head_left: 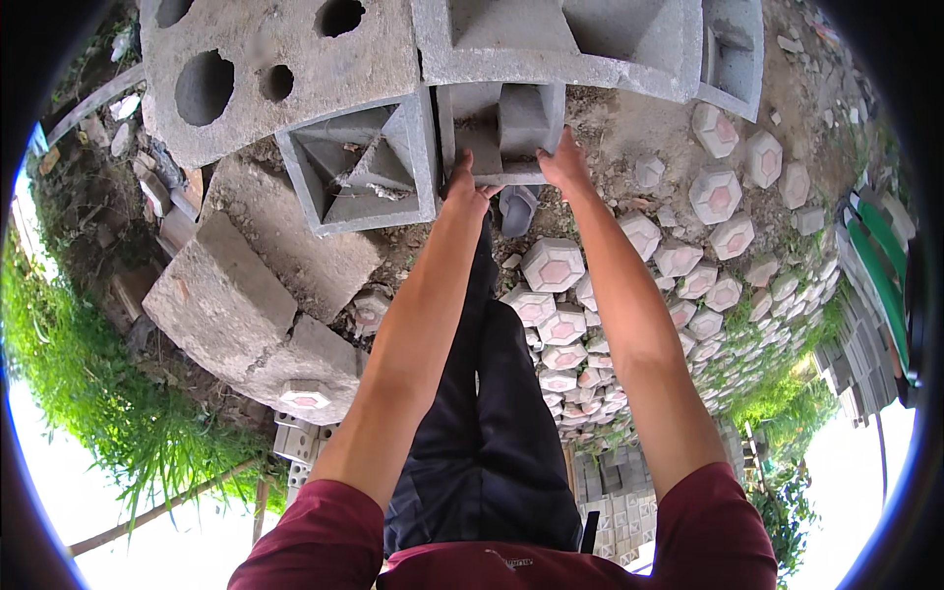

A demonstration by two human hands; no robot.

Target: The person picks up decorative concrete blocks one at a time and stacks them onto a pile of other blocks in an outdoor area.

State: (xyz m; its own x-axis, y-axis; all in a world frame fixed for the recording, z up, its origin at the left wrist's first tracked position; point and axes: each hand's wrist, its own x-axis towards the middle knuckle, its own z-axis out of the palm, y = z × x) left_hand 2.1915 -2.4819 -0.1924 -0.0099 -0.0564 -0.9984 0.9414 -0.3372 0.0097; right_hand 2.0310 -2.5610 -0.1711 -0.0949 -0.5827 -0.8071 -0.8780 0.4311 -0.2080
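Observation:
Both arms reach forward to a grey concrete vent block point(501, 175) with deep square recesses. My left hand point(469, 183) grips its near left corner, the thumb over the rim and fingertips showing below the edge. At the near right corner, my right hand point(564, 165) clasps the block, thumb on the rim; its other fingers are partly hidden. Close against the left side sits another vent block point(421, 162) with slanted inner faces. A larger recessed block point(629, 74) lies just beyond. Whether the held block is lifted or resting, I cannot tell.
A concrete slab with round holes point(261, 44) lies far left. Broken concrete slabs point(221, 285) are nearer on the left. Many hexagonal pavers point(553, 265) cover the ground at right. A grey shoe point(518, 209) shows below the block. Something green point(880, 256) stands far right.

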